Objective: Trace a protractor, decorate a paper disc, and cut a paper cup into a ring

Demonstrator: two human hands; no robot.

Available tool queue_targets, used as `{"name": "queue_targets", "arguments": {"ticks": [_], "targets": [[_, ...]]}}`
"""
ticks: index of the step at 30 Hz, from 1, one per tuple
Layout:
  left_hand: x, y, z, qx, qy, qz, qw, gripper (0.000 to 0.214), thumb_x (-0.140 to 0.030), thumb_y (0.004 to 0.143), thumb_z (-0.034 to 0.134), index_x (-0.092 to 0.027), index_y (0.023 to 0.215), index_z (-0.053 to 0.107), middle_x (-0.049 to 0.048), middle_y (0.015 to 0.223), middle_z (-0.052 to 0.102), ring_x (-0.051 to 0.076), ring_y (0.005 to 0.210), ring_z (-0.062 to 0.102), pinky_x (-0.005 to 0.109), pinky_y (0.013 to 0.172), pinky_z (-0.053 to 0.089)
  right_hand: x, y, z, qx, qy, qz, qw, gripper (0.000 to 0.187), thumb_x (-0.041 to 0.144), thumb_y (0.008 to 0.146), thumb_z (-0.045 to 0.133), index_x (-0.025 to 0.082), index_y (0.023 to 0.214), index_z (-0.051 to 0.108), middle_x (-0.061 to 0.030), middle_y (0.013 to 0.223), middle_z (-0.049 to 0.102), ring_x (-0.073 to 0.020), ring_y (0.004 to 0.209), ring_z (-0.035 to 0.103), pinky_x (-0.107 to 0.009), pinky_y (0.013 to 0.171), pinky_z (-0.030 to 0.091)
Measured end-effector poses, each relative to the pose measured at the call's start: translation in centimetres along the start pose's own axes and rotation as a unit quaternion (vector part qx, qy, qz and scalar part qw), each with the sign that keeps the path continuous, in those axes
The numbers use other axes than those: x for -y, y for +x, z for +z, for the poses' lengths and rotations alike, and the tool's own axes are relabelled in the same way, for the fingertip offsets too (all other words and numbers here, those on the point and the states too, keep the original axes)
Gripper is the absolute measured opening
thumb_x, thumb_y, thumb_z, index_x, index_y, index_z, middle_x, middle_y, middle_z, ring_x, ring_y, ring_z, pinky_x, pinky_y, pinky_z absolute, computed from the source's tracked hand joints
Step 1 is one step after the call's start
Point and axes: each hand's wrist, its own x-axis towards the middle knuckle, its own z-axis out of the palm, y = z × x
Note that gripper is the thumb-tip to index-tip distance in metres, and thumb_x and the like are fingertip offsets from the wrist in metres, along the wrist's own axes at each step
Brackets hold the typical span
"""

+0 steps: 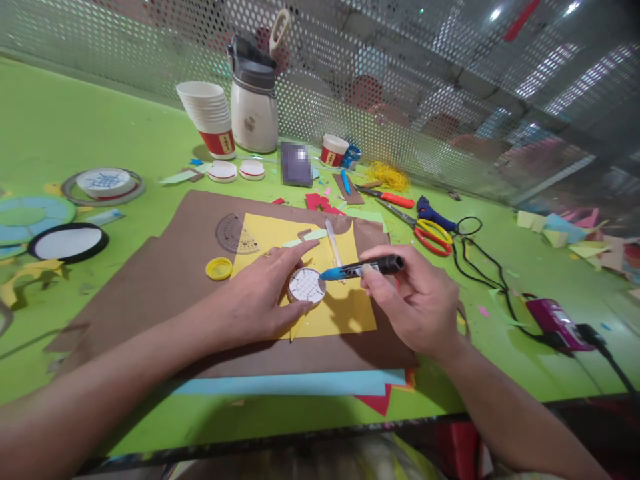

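Observation:
A small white disc (306,285) with dark crossing lines drawn on it lies on yellow paper (350,319). My left hand (267,287) steadies it, thumb at its near edge and fingers reaching past its far side. Between the fingers of my right hand (417,297) is a marker pen (367,268), blue at the front end and black at the back. The marker's tip is at the disc's right edge; whether it touches the surface I cannot tell. Beneath the yellow paper are brown sheets (200,223). A clear protractor (235,233) and a yellow cap (219,269) lie left of the disc.
Stacked paper cups (207,120) and a white bottle (254,110) stand at the back by a perforated screen (320,73). Scissors (434,235), a blue glue gun (435,213) and a purple power adapter (557,323) with black cables are on the right. Paper rings lie left.

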Motion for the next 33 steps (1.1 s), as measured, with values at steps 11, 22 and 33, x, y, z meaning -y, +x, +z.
{"name": "queue_targets", "arguments": {"ticks": [11, 22, 33], "targets": [[-0.14, -0.06, -0.10, -0.004, -0.001, -0.005, 1.000, 0.079, -0.043, 0.085, 0.062, -0.026, 0.154, 0.029, 0.0114, 0.115, 0.064, 0.031, 0.103, 0.062, 0.046, 0.090, 0.049, -0.18, -0.33, -0.10, -0.005, 0.021, 0.013, 1.000, 0.015, 0.023, 0.093, 0.065, 0.024, 0.108, 0.064, 0.0025, 0.081, 0.069, -0.0127, 0.064, 0.069, -0.026, 0.064, 0.056], [0.05, -0.10, -0.04, -0.004, 0.005, 0.014, 1.000, 0.079, -0.040, 0.085, 0.062, -0.023, 0.155, 0.028, 0.0136, 0.123, 0.064, 0.033, 0.110, 0.062, 0.047, 0.094, 0.048, -0.18, -0.16, 0.35, -0.015, -0.011, -0.011, 1.000, 0.014, 0.023, 0.092, 0.065, 0.023, 0.106, 0.065, 0.0022, 0.079, 0.071, -0.0124, 0.065, 0.070, -0.025, 0.065, 0.056], [0.00, -0.06, -0.09, -0.001, -0.001, 0.015, 1.000, 0.079, -0.041, 0.086, 0.062, -0.025, 0.155, 0.028, 0.0148, 0.132, 0.062, 0.035, 0.117, 0.060, 0.050, 0.098, 0.047, -0.44, -0.58, 0.38, 0.001, 0.018, 0.011, 1.000, 0.014, 0.024, 0.093, 0.066, 0.024, 0.107, 0.065, 0.0016, 0.081, 0.071, -0.0139, 0.066, 0.071, -0.026, 0.065, 0.059]]}}
